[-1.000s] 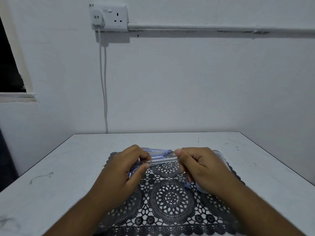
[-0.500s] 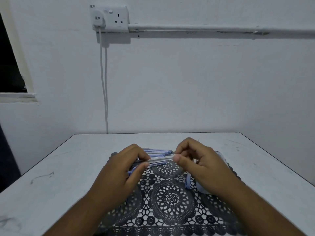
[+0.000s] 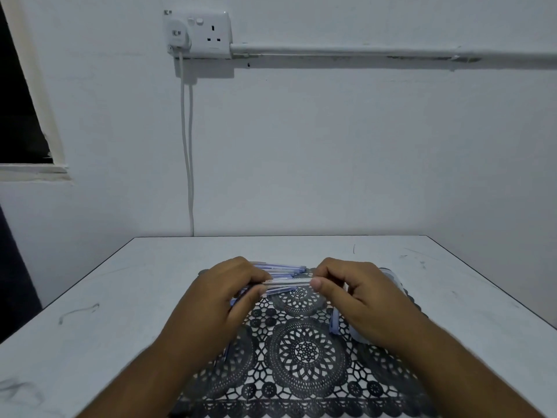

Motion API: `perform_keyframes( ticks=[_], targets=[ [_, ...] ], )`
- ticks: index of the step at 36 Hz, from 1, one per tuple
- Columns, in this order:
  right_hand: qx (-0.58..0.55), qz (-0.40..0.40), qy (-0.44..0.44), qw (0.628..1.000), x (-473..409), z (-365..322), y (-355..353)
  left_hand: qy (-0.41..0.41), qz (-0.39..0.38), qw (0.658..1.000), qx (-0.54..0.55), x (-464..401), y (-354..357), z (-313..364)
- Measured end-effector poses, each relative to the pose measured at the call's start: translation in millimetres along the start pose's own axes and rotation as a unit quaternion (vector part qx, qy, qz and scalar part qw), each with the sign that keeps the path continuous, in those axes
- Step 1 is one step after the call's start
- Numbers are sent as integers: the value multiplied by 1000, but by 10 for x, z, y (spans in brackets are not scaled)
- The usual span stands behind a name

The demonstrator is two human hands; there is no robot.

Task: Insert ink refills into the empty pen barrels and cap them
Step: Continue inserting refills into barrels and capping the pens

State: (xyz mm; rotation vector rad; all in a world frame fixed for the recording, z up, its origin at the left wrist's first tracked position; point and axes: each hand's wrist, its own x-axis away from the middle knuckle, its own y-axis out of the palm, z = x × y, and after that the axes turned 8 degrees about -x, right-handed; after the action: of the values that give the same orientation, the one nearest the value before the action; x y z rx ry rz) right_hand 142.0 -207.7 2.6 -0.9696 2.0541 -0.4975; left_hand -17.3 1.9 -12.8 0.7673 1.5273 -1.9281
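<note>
I'm mid-insertion on one pen. Left hand point(image 3: 224, 292) has its fingers curled round one end of a clear plastic pen barrel point(image 3: 286, 282), which lies level just above the far edge of the black lace-pattern placemat point(image 3: 304, 351). Right hand point(image 3: 352, 292) pinches at the barrel's other end, thumb in front and fingers curled over. I can't tell whether that grip is on the barrel itself or on a thin refill going into it; the contact is too small and blurred to resolve.

Behind the hands, a loose bundle of clear-and-blue pens or barrels point(image 3: 280, 268) lies on the mat, partly hidden by the left hand. I can't tell which of them are done. A small blue plastic piece point(image 3: 333, 324), probably a cap, sits on the mat just under the right wrist. Next to it there is a pale translucent container point(image 3: 391, 279), mostly covered by the right hand.

My read is that the refill is going in or seating, and the capping is not yet done.

For the next move I need to:
- keep the barrel axis steady in the left hand
- push along that axis only, since a thin refill will likely bow if pushed off-line
- then free the right hand for the blue piece and press it on straight.

White counter point(image 3: 150, 282) shows scuffs only.
</note>
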Motion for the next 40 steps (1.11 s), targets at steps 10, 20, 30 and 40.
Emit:
perform_keyframes(
  ticks=[10, 20, 30, 40],
  targets=[
    [-99, -4, 64, 993, -14, -40, 74, 22, 2, 999, -50, -37, -43, -22],
    [-89, 51, 96, 990, -18, -89, -11, -327, -138, 929, -102, -29, -158, -300],
    [-29, 67, 84, 994, -53, 124, -32, -469, -261, 831, -147, 89, -136, -660],
    [-28, 71, 106, 991, -53, 194, -92, -461, -239, 845, -125, 94, -63, -655]
  ],
)
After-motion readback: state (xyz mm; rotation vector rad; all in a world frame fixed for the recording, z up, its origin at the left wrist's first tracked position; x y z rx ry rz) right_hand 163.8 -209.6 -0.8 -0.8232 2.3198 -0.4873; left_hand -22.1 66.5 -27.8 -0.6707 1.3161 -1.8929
